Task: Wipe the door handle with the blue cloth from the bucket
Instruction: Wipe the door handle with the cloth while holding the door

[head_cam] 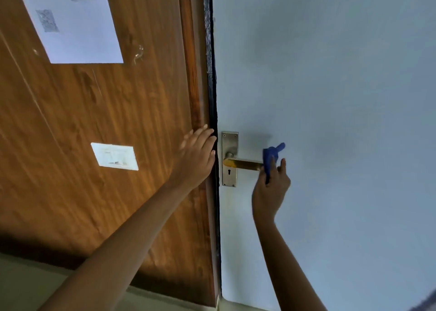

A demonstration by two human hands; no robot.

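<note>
The brass-coloured lever door handle [245, 163] juts out level from a tall brushed-metal backplate [229, 158] with a keyhole below the lever, fixed near the left edge of a pale grey-blue door [330, 98]. At the free end of that handle, the right hand [271, 188] grips a small crumpled blue cloth [271, 156]; the fingers are curled round the cloth and the tip of the lever, the thumb raised just to the right of it, and a tuft of cloth sticks up above the hand. The cloth is touching the end of the handle, covering its tip. To the left of the handle, across a dark vertical seal strip [212, 74], the left hand [197, 156] lies flat and spread against the brown wood-grain panel [106, 121], fingers straight and apart, holding nothing, fingertips reaching the strip. Further left of the handle on the same panel sits a small white rectangular label [115, 156], and well above it a white printed paper sheet [70, 20] is stuck on
</note>
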